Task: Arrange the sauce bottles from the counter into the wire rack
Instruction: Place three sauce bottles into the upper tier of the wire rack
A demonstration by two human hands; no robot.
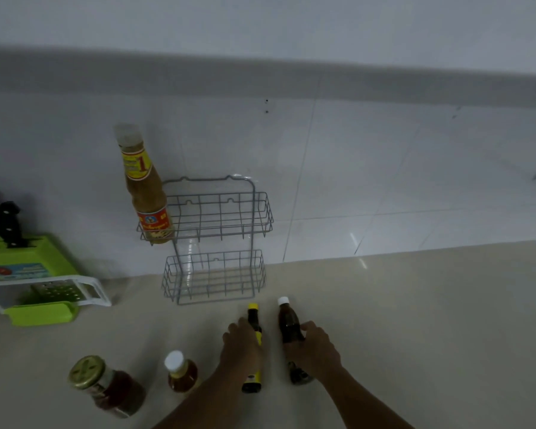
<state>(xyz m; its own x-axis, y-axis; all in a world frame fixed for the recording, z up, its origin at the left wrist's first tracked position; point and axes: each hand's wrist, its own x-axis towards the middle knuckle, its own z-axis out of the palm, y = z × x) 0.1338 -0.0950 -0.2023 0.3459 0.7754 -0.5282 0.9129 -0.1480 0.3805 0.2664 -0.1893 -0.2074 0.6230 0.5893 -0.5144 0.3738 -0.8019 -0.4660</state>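
A grey two-tier wire rack [262,212] stands against the tiled wall. A tall amber sauce bottle [146,193] with a clear cap stands at the left end of its upper basket. The lower basket [167,277] holds nothing. On the counter, my left hand [242,345] is wrapped around a dark bottle with a yellow cap [253,317]. My right hand [314,348] grips a dark brown bottle with a white cap [288,323]. Both bottles stand upright on the counter in front of the rack. A red sauce jar with a gold lid [106,387] and a small orange bottle with a white cap [181,371] stand to the left.
A green knife block [28,258] with black-handled knives sits at the far left. A white and green grater [59,292] lies in front of it. The beige counter [430,320] stretches to the right, backed by white wall tiles.
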